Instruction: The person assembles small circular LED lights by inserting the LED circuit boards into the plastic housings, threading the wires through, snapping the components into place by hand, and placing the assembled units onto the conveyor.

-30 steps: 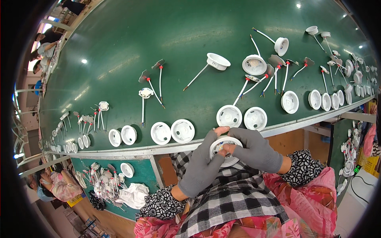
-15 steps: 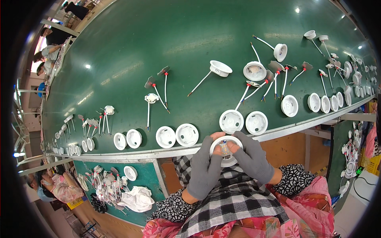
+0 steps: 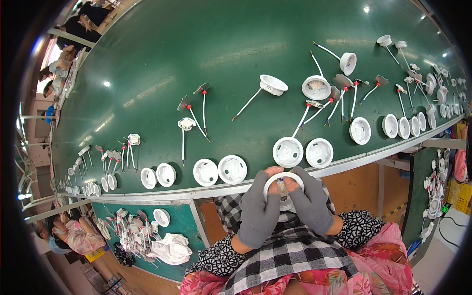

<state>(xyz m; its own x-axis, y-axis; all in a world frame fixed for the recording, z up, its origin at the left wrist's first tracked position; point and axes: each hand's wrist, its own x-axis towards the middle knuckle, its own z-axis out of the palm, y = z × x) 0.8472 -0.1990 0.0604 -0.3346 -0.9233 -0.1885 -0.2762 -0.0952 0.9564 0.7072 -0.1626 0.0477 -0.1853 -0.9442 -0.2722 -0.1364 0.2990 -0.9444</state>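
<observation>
In front of my body, just off the table's near edge, I hold a round white lamp housing (image 3: 284, 174) between both hands. My left hand (image 3: 259, 211), in a grey glove with bare fingertips, grips its left side. My right hand (image 3: 311, 201), gloved alike, grips the right side. Both thumbs reach inside the ring and press on a small circuit board (image 3: 281, 186), which they partly cover. The fingers behind the housing are mostly hidden. Closest to my hands on the table are two empty white housings (image 3: 288, 152) (image 3: 319, 153), standing side by side at the edge.
More white housings (image 3: 232, 169) line the green table's (image 3: 162, 59) metal edge. Boards with white cables (image 3: 187, 124) and red joints lie behind them. At lower left, a lower green surface holds a heap of wired boards (image 3: 137, 233) and a white cloth (image 3: 171, 248). Other people sit at far left.
My thumbs have drawn closer together inside the housing, and less of the board shows. The housing has shifted slightly right and down in view.
</observation>
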